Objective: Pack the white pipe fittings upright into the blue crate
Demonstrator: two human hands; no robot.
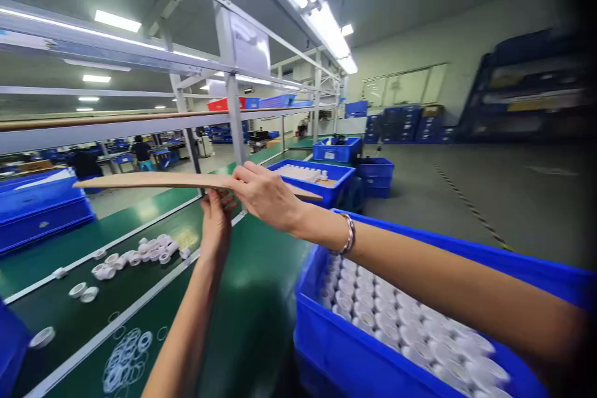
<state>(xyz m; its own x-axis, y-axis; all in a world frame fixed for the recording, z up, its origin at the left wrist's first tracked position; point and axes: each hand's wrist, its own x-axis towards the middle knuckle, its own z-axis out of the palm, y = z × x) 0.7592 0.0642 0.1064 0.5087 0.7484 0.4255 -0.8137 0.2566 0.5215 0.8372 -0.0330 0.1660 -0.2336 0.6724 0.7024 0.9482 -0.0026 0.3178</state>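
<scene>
A thin, light-brown sheet that looks like cardboard (149,181) is held up over the bench, seen nearly edge-on and slightly bowed. My right hand (265,196), with a bracelet at the wrist, grips it from above near its middle. Just left of that, my left hand (217,217) holds the sheet from below, its fingertips partly hidden by it. Below my right forearm, a large blue bin (310,323) carries rows of white, round plastic parts (396,317).
Loose white rings (153,250) lie on the dark conveyor strip, and thin clear rings (124,364) on the green bench (252,267). A blue bin with white parts (342,183) stands ahead. Stacked blue bins (44,211) are at left. Metal posts (236,118) rise from the bench.
</scene>
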